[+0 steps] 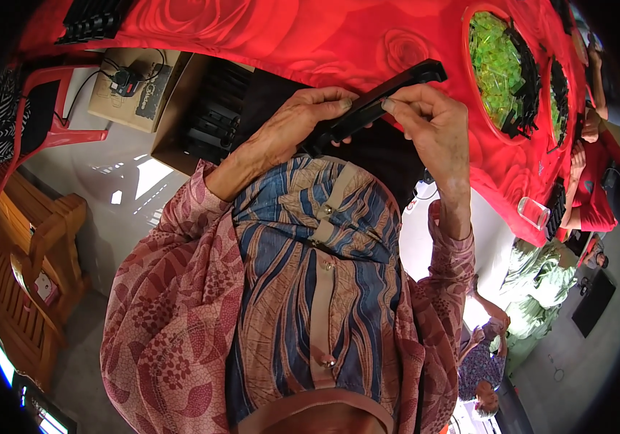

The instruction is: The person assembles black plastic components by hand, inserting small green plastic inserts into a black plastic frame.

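A long, narrow black plastic piece [369, 103] is held aslant above my lap, at the near edge of the red-covered table. My left hand [299, 119] is closed around its lower part, with the thumb on top and fingertips showing beneath. My right hand [436, 123] comes in from the other side, its thumb and index finger pinched together against the piece's middle. Whatever lies between those fingertips is too small or hidden to make out. The piece's upper end, with a raised tip, sticks out past my right hand.
On the red rose-patterned tablecloth [310, 32], a red oval tray [471, 69] holds yellow-green pieces [494, 58] and black strips [527, 87]. A clear container [534, 212] stands farther right. Left of me, a cardboard box [171, 119] holds black parts [216, 119]. Other people sit at right.
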The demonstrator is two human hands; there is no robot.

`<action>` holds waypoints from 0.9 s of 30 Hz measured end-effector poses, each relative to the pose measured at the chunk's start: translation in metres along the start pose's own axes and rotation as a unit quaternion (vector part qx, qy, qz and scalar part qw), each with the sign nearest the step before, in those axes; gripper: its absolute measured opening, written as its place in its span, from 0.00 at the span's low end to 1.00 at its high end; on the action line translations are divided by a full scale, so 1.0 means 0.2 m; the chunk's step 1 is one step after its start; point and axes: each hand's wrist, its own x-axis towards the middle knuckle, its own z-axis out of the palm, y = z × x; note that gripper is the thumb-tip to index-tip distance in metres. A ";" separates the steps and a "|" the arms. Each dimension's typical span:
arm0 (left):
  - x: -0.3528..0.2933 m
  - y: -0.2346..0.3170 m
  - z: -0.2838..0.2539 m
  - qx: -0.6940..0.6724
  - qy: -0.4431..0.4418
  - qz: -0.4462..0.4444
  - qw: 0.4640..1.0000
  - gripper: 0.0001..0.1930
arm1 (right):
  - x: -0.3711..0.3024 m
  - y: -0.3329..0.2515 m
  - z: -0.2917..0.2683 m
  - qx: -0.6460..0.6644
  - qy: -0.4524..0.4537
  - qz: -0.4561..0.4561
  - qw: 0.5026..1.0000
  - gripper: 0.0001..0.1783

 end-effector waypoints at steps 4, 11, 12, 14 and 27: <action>0.00 0.00 0.00 0.004 0.004 0.001 1.000 0.18 | 0.00 0.04 0.01 -0.013 0.024 -0.029 0.999 0.02; -0.01 0.00 0.02 0.002 0.006 -0.001 1.000 0.19 | 0.00 0.03 0.03 -0.038 0.042 -0.047 0.997 0.02; -0.01 0.01 0.01 0.001 0.003 -0.001 1.000 0.19 | 0.00 0.02 0.03 -0.047 0.044 -0.055 0.996 0.02; -0.01 0.01 0.02 0.000 0.000 -0.003 1.000 0.20 | 0.00 0.02 0.03 -0.055 0.046 -0.062 0.996 0.02; -0.01 0.01 0.08 0.308 0.076 0.107 0.942 0.15 | -0.03 0.04 0.06 -0.122 0.085 -0.095 0.984 0.03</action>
